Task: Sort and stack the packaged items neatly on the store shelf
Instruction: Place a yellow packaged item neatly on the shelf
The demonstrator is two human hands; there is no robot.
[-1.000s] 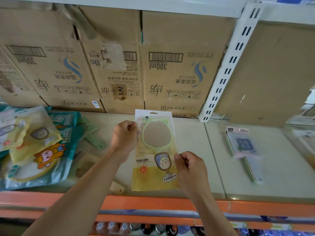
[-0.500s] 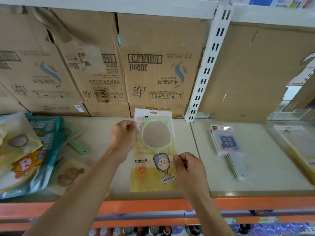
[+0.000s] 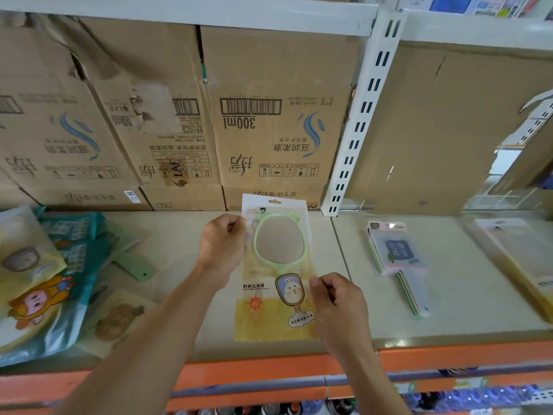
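The mirror packet [image 3: 276,324] is printed pale yellow with a deeper yellow band below and a white header, and is marked with an orange sunburst and a white rabbit on a blue oval; the mirror frame [image 3: 294,218] inside is coloured light green. The cardboard boxes [image 3: 269,85] are printed with blue swirls and black barcodes on brown. The shelf [image 3: 185,235] is surfaced in beige and edged in orange.

Beige shelf [image 3: 179,250] bearing cardboard boxes [image 3: 269,130], jumbled packets [image 3: 45,280], a stacked pile [image 3: 398,253]
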